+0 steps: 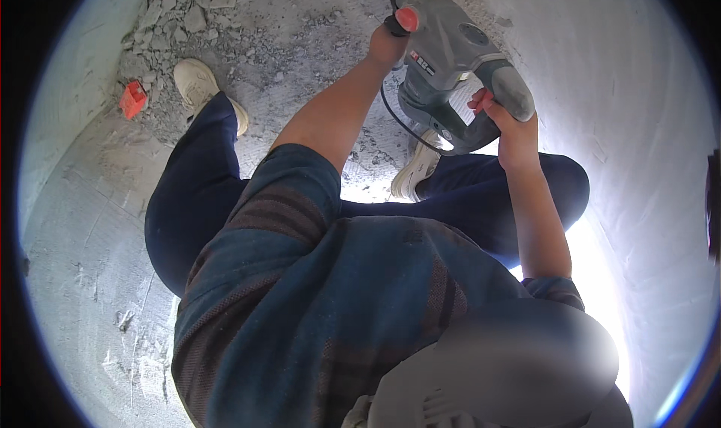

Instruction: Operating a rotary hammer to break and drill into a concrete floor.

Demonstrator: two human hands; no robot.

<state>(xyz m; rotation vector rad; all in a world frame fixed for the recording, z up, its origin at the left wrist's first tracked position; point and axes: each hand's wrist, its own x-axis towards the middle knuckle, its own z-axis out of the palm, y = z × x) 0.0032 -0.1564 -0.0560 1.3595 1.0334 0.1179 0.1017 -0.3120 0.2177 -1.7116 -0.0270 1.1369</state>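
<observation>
I hold a grey demolition hammer drill (451,52) with red trim, pointed down and away toward the concrete floor at the top of the view. My left hand (387,46) is closed around its black side handle near the front. At the back of the tool, my right hand (517,135) grips the rear handle, fingers at the red trigger. A black cable (394,116) loops down from the tool's underside. The bit's tip is cut off by the frame's top edge.
Broken concrete rubble (188,15) and dust cover the floor ahead. A small red object (133,99) lies at the left beside my left shoe (197,82). My right shoe (414,171) stands under the drill. A pale plastered wall (638,128) rises close on the right.
</observation>
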